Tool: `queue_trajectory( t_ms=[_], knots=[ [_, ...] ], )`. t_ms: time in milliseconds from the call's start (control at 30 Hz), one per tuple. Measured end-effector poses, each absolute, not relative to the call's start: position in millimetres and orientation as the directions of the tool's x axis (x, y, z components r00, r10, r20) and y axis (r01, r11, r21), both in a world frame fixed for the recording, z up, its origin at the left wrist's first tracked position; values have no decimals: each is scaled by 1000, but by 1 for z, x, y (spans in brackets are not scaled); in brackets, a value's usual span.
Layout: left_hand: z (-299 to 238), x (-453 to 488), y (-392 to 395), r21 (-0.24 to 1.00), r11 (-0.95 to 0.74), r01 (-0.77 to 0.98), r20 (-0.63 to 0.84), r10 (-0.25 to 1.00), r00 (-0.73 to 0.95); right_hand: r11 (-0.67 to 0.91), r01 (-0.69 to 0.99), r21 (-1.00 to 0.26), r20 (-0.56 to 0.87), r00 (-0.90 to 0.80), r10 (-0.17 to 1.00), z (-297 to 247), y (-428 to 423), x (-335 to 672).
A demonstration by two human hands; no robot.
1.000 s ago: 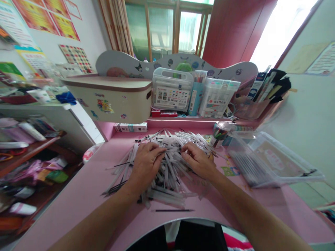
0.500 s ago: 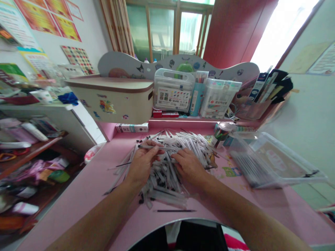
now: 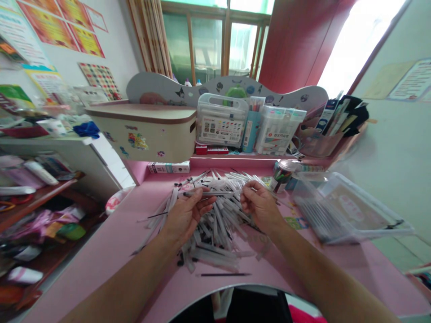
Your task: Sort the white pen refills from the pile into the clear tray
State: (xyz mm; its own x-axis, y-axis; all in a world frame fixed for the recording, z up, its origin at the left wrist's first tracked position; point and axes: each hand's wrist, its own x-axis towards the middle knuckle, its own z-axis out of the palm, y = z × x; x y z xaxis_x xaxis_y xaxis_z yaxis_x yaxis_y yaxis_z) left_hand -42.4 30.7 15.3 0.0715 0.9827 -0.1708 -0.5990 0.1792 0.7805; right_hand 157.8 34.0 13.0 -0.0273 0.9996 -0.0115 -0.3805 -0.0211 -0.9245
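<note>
Over a heap of clear pen barrels and dark-tipped pen parts (image 3: 215,251), both my hands hold a slim pen (image 3: 224,193) level. My left hand (image 3: 185,215) pinches its dark end between thumb and fingers. At its other end the closed fingers of my right hand (image 3: 261,204) meet the tip; whether a small part sits inside them is hidden. Close to the desk's front edge lies a single dark pen refill (image 3: 224,274). Thin dark sticks poke out of the heap on the left.
On the pink desk (image 3: 111,264), a clear lidded box (image 3: 326,220) with pens inside stands right, beside a jar (image 3: 282,176). A lidded cream bin (image 3: 144,134), marker cases (image 3: 220,121) and a pen holder (image 3: 319,139) line the shelf behind. Cluttered shelves (image 3: 40,202) are at left.
My right hand has lifted from the heap and moved right, to the pen's far end. My left hand stays in nearly the same place with the pen. The view has shifted slightly.
</note>
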Motion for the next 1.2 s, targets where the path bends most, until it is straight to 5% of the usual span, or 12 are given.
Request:
queue_trajectory(
  t_ms=[567, 1200],
  knots=[
    [17, -39, 25, 833, 173, -525, -134, 985, 113, 51, -259, -964, 100, -181, 978, 7, 27, 150],
    [20, -26, 7, 850, 31, -526, -3, 999, 54, 21, -472, -881, 104, -149, 983, 14, 21, 142]
  ],
)
